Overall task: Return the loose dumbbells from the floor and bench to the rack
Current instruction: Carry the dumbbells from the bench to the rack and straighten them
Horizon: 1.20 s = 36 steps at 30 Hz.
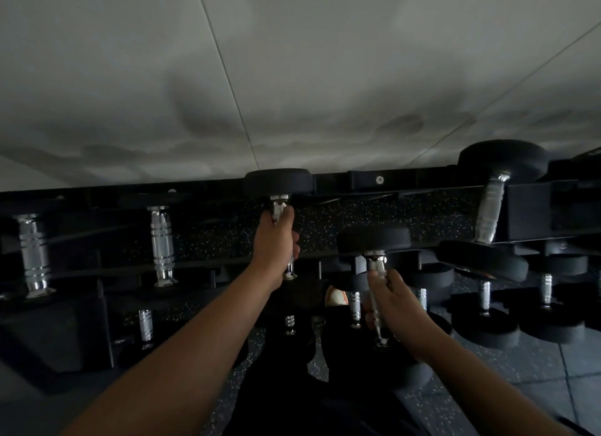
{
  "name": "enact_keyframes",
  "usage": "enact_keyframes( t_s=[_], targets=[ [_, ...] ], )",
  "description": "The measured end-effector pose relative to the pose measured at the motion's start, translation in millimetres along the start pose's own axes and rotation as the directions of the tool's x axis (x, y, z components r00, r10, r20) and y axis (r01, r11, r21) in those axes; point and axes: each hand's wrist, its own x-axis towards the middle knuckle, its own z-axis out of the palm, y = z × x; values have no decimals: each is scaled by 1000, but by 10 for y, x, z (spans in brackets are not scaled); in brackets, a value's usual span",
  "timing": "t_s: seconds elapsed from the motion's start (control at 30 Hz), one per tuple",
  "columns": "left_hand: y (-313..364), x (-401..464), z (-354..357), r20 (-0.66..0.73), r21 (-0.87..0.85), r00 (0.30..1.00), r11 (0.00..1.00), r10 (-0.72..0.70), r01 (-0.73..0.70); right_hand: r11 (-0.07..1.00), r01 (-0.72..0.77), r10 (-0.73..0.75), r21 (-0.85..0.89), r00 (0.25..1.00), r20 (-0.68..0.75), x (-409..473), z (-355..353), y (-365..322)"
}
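Note:
I look down on a black dumbbell rack standing against a pale wall. My left hand is shut around the chrome handle of a black dumbbell, whose far head lies at the rack's top back rail. My right hand grips the handle of a second black dumbbell, held lower and nearer to me, in front of the top tier. Its near head is hidden in the dark below my wrist.
Two racked dumbbells rest on the top tier to the left, and one large dumbbell to the right. Several smaller ones fill the lower tiers. Speckled rubber floor lies at the lower right. A shoe tip shows between the arms.

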Motion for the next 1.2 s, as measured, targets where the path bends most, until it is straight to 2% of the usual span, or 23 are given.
enact_keyframes(
  t_s=[0.37, 0.8, 1.2],
  targets=[
    [-153, 187, 137, -59, -14, 998, 999, -38, 37, 997, 76, -76, -2, 997, 10, 322, -282, -194],
    [-212, 179, 173, -93, 24, 995, 999, 27, -25, 984, 178, -177, 5, 983, -48, 796, -415, -493],
    [-215, 163, 161, -93, 81, 993, 995, 69, -62, 982, 181, -185, -48, 979, -82, 1110, -414, -400]
  ],
)
